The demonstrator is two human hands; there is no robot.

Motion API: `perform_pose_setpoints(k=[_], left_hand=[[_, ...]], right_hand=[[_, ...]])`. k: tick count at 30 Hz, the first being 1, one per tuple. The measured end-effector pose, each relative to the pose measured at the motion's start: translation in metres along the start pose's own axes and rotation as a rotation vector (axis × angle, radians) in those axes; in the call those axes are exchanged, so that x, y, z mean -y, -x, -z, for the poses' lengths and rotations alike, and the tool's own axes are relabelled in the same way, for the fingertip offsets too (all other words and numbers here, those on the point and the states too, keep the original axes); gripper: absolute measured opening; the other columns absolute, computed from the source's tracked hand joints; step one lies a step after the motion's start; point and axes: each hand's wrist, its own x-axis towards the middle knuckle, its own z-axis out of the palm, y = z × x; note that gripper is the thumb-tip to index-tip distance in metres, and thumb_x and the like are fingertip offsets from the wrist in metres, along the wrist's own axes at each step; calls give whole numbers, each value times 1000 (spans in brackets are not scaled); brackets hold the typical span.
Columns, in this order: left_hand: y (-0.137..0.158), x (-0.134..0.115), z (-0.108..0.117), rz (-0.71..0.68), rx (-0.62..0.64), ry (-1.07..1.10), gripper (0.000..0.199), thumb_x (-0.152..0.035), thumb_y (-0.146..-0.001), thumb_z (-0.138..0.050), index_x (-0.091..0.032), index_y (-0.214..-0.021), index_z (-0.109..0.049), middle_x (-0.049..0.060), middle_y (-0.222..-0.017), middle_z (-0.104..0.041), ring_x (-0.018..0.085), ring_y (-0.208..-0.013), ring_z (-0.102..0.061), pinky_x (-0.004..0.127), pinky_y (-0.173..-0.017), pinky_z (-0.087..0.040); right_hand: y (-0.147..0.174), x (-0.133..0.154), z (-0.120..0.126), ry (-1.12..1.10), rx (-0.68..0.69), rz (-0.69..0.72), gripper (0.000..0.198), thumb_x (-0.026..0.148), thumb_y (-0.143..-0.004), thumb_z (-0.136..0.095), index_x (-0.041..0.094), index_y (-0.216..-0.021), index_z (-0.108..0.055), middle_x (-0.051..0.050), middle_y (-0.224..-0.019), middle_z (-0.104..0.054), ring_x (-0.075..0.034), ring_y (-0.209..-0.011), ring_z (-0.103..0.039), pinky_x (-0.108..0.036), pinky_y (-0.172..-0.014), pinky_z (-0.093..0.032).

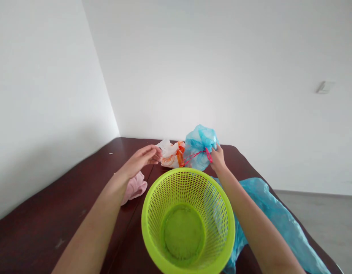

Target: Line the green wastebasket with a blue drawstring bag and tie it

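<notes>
Plain home room: bare white walls (193, 57), dark wooden table (36, 224), grey floor (330, 220)

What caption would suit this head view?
Right hand grips blue bag; left hand nears white-orange bag, behind green basket.

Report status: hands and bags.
Right hand pinching red drawstring of blue plastic bag. Left hand open, reaching white-orange plastic bag. Green mesh basket empty.
</notes>
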Motion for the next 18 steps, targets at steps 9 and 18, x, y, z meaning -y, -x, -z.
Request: perform_pose_setpoints(k=[9,18], left_hand=[[-77,45,-89,-198,189,-270,39,-51,-107,-82,-23,-133,-80,14,-133,-83,27,-113,-80,44,-100,-65],[-94,62,-91,-425,-21,-453,35,-32,-104,-89,-25,-137,-78,12,-134,-82,29,-124,-79,54,-115,-63]], right_hand=[[24,-31,-46,-166,83,-198,50,58,-80,-95,27,-111,-71,-3,-95,-85,-24,-82,-79,-38,-78,-69],[44,-30,-61,-40,515,-206,58,65,-83,-100,25,-121,-82,-6,-109,-90,-29,-98,-84,-46,-91,-72]])
